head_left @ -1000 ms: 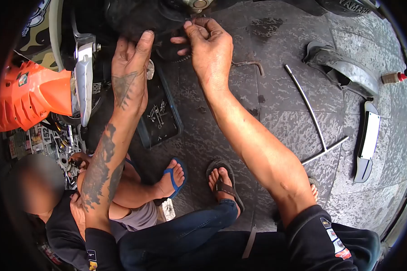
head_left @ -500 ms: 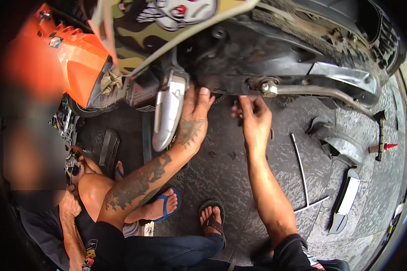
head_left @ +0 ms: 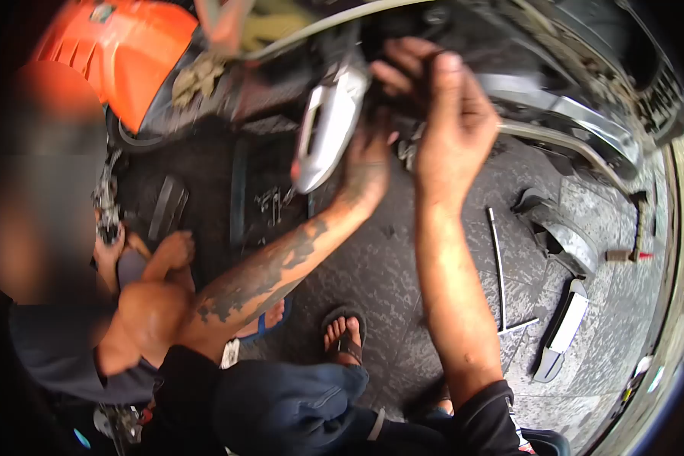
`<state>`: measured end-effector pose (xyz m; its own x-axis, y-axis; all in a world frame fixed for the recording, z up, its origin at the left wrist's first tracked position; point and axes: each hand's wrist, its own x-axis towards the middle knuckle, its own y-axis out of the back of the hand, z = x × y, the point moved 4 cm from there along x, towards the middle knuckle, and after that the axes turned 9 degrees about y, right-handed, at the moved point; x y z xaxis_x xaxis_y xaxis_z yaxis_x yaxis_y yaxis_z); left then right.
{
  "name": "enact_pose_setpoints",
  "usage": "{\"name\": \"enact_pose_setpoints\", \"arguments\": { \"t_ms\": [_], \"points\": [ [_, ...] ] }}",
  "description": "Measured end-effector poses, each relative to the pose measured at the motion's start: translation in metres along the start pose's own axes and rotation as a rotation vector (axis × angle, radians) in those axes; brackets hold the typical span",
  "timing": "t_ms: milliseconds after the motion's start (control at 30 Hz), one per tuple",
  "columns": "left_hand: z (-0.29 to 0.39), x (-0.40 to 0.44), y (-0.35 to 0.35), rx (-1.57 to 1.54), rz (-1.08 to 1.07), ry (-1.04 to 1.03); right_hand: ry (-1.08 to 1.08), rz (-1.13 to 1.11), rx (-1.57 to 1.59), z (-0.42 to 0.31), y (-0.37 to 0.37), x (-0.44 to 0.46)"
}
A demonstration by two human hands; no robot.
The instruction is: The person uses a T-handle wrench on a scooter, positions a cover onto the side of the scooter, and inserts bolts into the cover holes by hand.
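Observation:
My right hand (head_left: 450,114) is raised in front of the dark underside of a motorbike (head_left: 524,68), its fingers blurred and apart, with nothing visible between them. Lower and to the left, my left hand (head_left: 371,163) reaches under the bike behind a silver footrest (head_left: 333,125); its fingers lie in shadow and are smeared. A metal lever (head_left: 558,140) runs along the bike's side, right of my right hand.
A co-worker (head_left: 61,334) sits at the left, holding a metal part (head_left: 108,205). On the floor lie a T-shaped wrench (head_left: 498,266), a curved grey cover (head_left: 558,232), a white-and-grey panel (head_left: 563,330), a red-tipped tube (head_left: 627,256) and a tray (head_left: 238,190) of small metal parts.
The view has shifted across the bike. My right hand has risen from beside the lever's pivot to in front of the bike, and its fingers have spread. My left hand has gone deeper into shadow.

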<state>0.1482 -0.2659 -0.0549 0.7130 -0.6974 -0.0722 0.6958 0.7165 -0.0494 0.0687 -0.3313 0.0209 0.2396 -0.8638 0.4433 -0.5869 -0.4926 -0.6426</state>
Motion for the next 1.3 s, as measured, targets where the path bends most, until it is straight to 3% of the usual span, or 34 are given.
{"name": "enact_pose_setpoints", "arguments": {
  "t_ms": [33,100,233,300,433,533,567,600,633,700,733,867,933,1100,1233,1300],
  "points": [
    [0.006,-0.007,-0.004,0.166,0.010,-0.042,0.023,-0.039,-0.089,-0.001,0.000,0.000],
    [-0.002,-0.028,-0.012,-0.037,0.028,-0.038,0.037,-0.075,-0.169,-0.002,0.000,0.000],
    [-0.023,-0.054,-0.006,0.321,0.114,-0.389,-0.017,-0.114,-0.272,-0.003,0.001,-0.001],
    [-0.028,-0.053,-0.019,0.318,0.043,-0.385,-0.005,-0.066,-0.278,-0.003,0.001,0.000],
    [-0.018,-0.073,-0.010,0.334,0.116,-0.529,-0.061,-0.063,-0.338,-0.005,0.000,-0.001],
    [-0.080,-0.088,0.037,0.172,0.188,-0.250,-0.082,-0.058,-0.386,-0.010,-0.001,0.000],
    [-0.104,-0.097,0.059,0.122,0.245,-0.012,-0.100,-0.055,-0.394,-0.010,0.000,0.000],
    [-0.123,-0.105,0.084,0.252,0.366,0.062,-0.082,-0.057,-0.400,-0.010,0.000,-0.001],
    [-0.136,-0.113,0.104,0.289,0.445,0.004,-0.080,-0.057,-0.407,-0.009,0.000,-0.001],
    [-0.154,-0.131,0.144,0.269,0.537,0.204,-0.064,-0.046,-0.398,-0.009,0.001,-0.001],
    [-0.154,-0.138,0.157,0.337,0.594,0.118,-0.060,-0.047,-0.403,-0.009,0.002,-0.001],
    [-0.150,-0.149,0.194,0.566,0.622,0.139,-0.064,-0.043,-0.374,-0.008,0.003,-0.001],
    [-0.141,-0.143,0.196,0.813,0.582,-0.133,-0.074,-0.044,-0.379,-0.008,0.001,-0.001],
    [-0.139,-0.147,0.176,0.994,0.463,-0.170,-0.090,-0.079,-0.367,-0.009,0.002,-0.001],
    [-0.146,-0.150,0.179,0.880,0.522,-0.062,-0.097,-0.105,-0.376,-0.009,0.002,-0.001],
    [-0.144,-0.153,0.185,0.987,0.625,-0.077,-0.101,-0.106,-0.386,-0.009,0.002,-0.001]
  ]
}}
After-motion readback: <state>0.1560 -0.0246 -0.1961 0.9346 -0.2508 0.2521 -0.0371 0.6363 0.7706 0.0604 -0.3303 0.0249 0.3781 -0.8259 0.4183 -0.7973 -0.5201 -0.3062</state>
